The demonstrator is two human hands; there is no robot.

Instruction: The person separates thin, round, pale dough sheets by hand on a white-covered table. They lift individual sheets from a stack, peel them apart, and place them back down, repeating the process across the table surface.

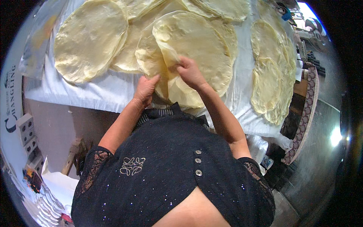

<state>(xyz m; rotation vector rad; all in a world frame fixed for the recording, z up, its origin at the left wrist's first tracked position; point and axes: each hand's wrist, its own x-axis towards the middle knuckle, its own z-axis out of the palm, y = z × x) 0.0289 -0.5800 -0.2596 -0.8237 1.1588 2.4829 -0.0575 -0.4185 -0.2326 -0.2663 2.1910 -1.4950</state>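
Thin, round, pale yellow sheets, possibly tofu skin or flatbread, lie in overlapping piles on a white cloth. My right hand [190, 72] grips the near-left edge of a large round sheet [198, 42] in the middle and lifts that edge a little. Just to the left, my left hand [147, 88] pinches the edge of a sheet beneath [150, 55], thumb on top. Its other fingertips are partly hidden. A brownish fold shows between the two hands. Another round pile [90, 39] lies to the left.
The white cloth [82, 93] covers the table up to its near edge. More sheets [272, 71] lie at the right, and others [221, 8] at the far side. Clear plastic [35, 51] hangs at the left. A patterned padded strip [305, 113] and grey hollow blocks [27, 133] flank the table.
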